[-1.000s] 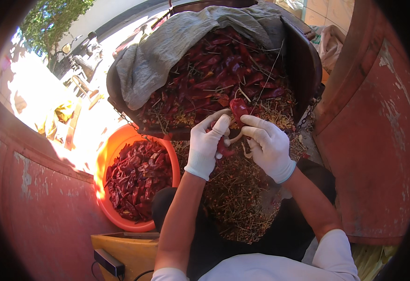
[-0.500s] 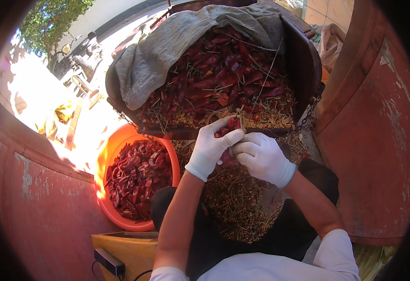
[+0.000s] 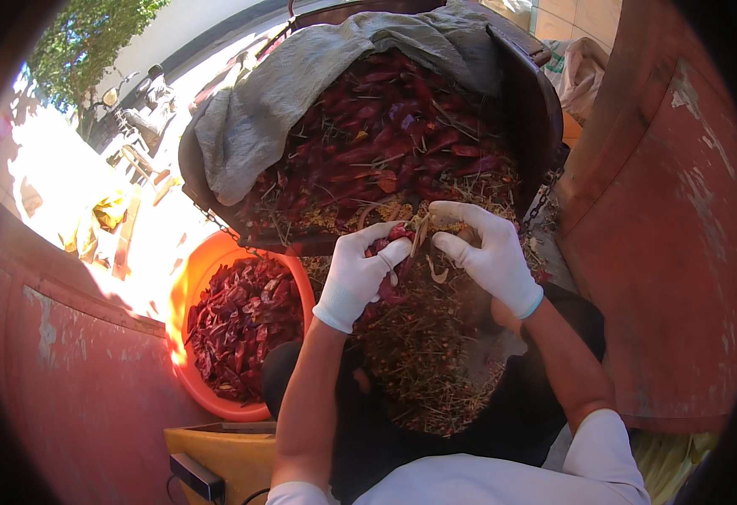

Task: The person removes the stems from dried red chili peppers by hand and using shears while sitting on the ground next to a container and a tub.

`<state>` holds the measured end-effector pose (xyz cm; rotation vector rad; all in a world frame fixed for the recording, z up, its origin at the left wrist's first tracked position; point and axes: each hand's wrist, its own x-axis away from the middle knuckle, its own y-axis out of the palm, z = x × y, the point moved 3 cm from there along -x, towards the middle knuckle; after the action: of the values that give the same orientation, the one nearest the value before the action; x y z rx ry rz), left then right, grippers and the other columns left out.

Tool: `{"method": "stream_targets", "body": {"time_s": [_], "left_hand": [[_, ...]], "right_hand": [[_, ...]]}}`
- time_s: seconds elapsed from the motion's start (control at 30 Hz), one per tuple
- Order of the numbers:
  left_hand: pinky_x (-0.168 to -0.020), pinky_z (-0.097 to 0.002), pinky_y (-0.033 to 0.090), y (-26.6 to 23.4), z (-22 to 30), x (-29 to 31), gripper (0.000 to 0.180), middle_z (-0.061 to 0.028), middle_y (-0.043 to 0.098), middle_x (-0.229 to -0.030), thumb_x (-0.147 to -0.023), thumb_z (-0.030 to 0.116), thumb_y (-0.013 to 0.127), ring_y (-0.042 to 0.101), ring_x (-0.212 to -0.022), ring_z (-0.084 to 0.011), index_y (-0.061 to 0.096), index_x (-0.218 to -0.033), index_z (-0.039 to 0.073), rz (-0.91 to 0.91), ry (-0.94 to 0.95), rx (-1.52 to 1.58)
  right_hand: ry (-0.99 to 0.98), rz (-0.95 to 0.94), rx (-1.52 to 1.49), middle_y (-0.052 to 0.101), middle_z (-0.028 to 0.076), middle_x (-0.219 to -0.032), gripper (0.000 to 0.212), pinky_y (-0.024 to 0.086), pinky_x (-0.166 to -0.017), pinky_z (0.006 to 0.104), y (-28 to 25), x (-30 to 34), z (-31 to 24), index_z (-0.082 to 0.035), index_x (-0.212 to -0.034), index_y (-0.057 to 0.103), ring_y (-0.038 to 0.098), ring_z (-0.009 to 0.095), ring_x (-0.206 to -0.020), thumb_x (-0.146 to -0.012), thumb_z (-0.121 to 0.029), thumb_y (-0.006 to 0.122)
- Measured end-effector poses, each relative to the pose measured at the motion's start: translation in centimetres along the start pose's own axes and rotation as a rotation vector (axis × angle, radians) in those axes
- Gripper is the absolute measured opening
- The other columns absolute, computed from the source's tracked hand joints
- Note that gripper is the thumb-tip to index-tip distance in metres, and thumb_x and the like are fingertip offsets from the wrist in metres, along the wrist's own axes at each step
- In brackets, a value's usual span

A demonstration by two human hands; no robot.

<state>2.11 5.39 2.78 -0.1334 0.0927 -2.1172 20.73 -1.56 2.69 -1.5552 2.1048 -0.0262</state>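
Orange basin (image 3: 242,412) holds dried chillies (image 3: 242,328); left hand (image 3: 356,273), gloved, has fingers closed around red peppers (image 3: 392,290) near the pepper heap (image 3: 385,139); right hand (image 3: 496,257), gloved, sits just beside the pale stems (image 3: 421,229), thumb and fingers parted

At the centre of the frame, the white-gloved left grip (image 3: 358,273) is closed around red chillies (image 3: 391,291); just right of it, the gloved right grip (image 3: 494,259) has its thumb and forefinger parted beside a pale stem (image 3: 421,231). At upper centre a dark cart (image 3: 535,118) bears a heap (image 3: 385,143) of red chillies, partly under a grey cloth (image 3: 255,130). Left of centre, an orange tub (image 3: 308,296) holds more. Dry litter (image 3: 436,379) lies at lower centre, a yellow box (image 3: 242,463) at lower left, a tree (image 3: 90,42) at upper left
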Motion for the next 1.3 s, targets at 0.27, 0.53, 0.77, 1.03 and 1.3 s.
{"method": "stream_targets", "body": {"time_s": [0.27, 0.53, 0.77, 1.03, 1.3], "left_hand": [[-0.055, -0.0215, 0.046, 0.8, -0.6, 0.1, 0.043, -0.0014, 0.065, -0.081, -0.092, 0.025, 0.072, 0.056, -0.061, -0.0058, 0.065, -0.119, -0.008, -0.215, -0.032, -0.002], [-0.062, -0.0269, 0.048, 1.0, -0.7, 0.1, 0.035, -0.0005, 0.062, -0.077, -0.091, 0.025, 0.075, 0.057, -0.065, -0.009, 0.068, -0.108, -0.005, -0.192, 0.202, -0.273], [-0.062, -0.0293, 0.049, 2.1, -0.5, 0.4, 0.023, -0.0146, 0.069, -0.082, -0.087, 0.015, 0.075, 0.064, -0.067, -0.016, 0.07, -0.104, 0.0, 0.059, 0.546, -0.466], [-0.062, -0.0239, 0.047, 1.5, 0.1, 1.0, 0.023, 0.0029, 0.062, -0.079, -0.094, 0.023, 0.069, 0.058, -0.07, -0.0058, 0.069, -0.098, 0.0, 0.054, 0.206, 0.231], [-0.054, -0.0239, 0.044, -1.8, -1.4, 0.0, 0.021, -0.0042, 0.068, -0.096, -0.094, 0.022, 0.063, 0.06, -0.072, -0.0104, 0.065, -0.104, 0.003, 0.038, 0.113, 0.587]], "right_hand": [[0.119, -0.15, -0.27, 0.069, 0.004, -0.086, 0.021, 0.052, -0.064, 0.0239, 0.5, 0.1, -0.7, -0.002, -0.109, 0.072, 0.063, 0.007, -0.07, -0.089, 0.0, 0.065], [-0.186, -0.005, 0.032, 0.071, 0.01, -0.081, 0.013, 0.053, -0.063, 0.0277, 1.1, 0.4, -2.1, -0.001, -0.1, 0.071, 0.066, 0.014, -0.064, -0.089, 0.001, 0.064], [0.461, -0.143, -0.915, 0.061, 0.0, -0.074, 0.014, 0.045, -0.052, 0.0228, 1.9, -0.2, 0.6, 0.001, -0.106, 0.065, 0.054, 0.006, -0.057, -0.102, -0.011, 0.058], [0.335, 0.191, -0.504, 0.068, 0.006, -0.105, 0.019, 0.056, -0.073, 0.0256, -2.4, -3.7, 0.7, -0.002, -0.109, 0.067, 0.066, 0.011, -0.084, -0.103, -0.004, 0.049], [-0.139, 0.216, 0.614, 0.073, 0.009, -0.098, 0.015, 0.055, -0.078, 0.0399, -0.4, -4.7, 3.7, -0.011, -0.101, 0.072, 0.07, 0.03, -0.09, -0.089, -0.015, 0.065]]}}
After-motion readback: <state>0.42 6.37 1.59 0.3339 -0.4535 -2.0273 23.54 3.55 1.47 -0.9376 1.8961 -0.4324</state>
